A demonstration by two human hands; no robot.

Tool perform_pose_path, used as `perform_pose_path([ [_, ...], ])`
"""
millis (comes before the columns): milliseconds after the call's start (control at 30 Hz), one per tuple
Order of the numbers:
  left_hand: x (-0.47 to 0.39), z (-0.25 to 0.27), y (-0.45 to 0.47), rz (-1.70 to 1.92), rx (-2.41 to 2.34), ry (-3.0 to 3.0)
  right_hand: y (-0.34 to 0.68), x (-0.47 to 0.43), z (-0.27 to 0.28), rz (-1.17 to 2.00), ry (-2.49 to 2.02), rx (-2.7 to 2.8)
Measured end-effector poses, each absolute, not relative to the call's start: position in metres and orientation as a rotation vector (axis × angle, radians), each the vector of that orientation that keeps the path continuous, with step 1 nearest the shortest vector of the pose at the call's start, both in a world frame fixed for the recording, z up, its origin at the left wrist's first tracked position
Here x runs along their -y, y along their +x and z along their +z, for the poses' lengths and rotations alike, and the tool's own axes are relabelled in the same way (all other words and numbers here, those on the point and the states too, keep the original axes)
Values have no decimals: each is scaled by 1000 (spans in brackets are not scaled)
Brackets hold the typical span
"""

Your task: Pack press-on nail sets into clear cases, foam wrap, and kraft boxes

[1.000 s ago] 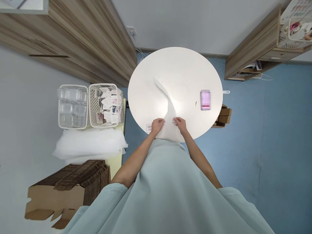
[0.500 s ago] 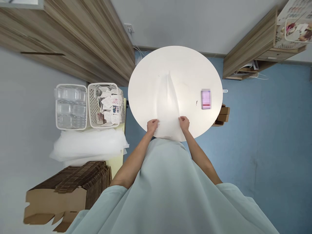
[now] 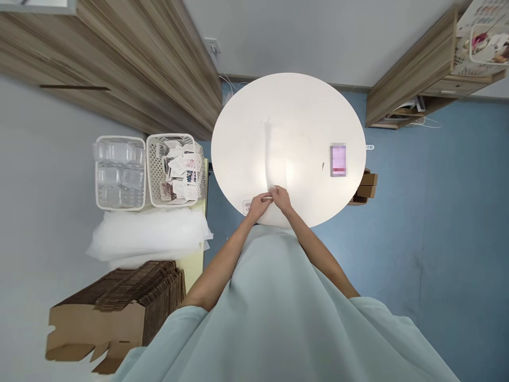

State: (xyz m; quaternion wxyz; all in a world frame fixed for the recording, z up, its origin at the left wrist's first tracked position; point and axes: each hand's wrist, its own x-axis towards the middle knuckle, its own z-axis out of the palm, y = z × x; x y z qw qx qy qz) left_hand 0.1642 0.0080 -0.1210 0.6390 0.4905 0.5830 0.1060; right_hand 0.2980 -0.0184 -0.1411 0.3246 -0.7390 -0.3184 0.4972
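Note:
A thin, whitish translucent packing sheet (image 3: 271, 162) lies lengthwise on the round white table (image 3: 310, 106), folded narrow, with a raised edge along it. It blends with the tabletop, so its full outline is hard to see. Close together at the near end of the sheet, my left hand (image 3: 260, 206) and my right hand (image 3: 282, 199) both have their fingers closed on it. Just left of my left hand, a small clear case (image 3: 247, 206) rests near the table rim; its contents are too small to name.
Toward the table's right side are a phone-like pink rectangle (image 3: 338, 159), blurred out, and a small dark scrap (image 3: 323, 166). At left stand a basket of clear boxes (image 3: 120, 172), a basket of packets (image 3: 173, 170), stacked white sheets (image 3: 149, 236) and folded cardboard boxes (image 3: 119, 302).
My hands have come together from the sheet's two sides, the right moving left and the left moving right. The sheet is narrower now, and the small clear case shows on the left.

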Motion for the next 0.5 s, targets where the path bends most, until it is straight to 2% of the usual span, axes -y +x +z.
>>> perform_pose_path([
  [200,-17,-134,152,314,-1619,732,330,28,-118,1614,-1463,524],
  [367,-12,-133,158,118,-1356,548,372,47,-110,1572,-1491,443],
  [500,-5,-132,168,167,-1208,511,396,62,-128,1492,-1534,339],
])
